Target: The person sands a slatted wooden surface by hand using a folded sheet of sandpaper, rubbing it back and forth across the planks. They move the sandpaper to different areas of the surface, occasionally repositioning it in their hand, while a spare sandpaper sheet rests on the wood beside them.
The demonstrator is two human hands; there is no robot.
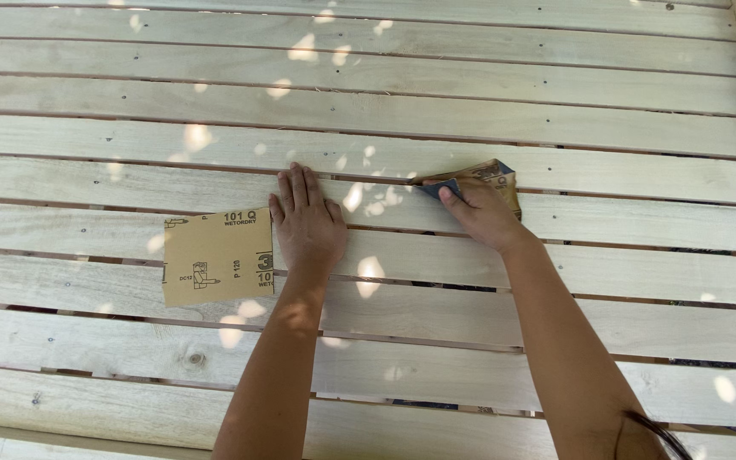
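Forearms reach up from the bottom edge across a slatted tabletop of pale, unpainted wooden boards [555,111], narrow gaps running between them and sun spots scattered over the grain. The left hand [307,223] lies flat on a board, fingers spread open and pressed down, holding nothing. Just beside it, touching its outer edge, lies a flat rectangular sheet of tan sandpaper [215,255], paper backing up, with dark printed markings and small diagrams along its edges. Farther out, the right hand [480,211] presses a folded piece of sandpaper, tan backing with dark blue-grey grit [491,179], against a board, fingers closed over it, beside a gap between slats.
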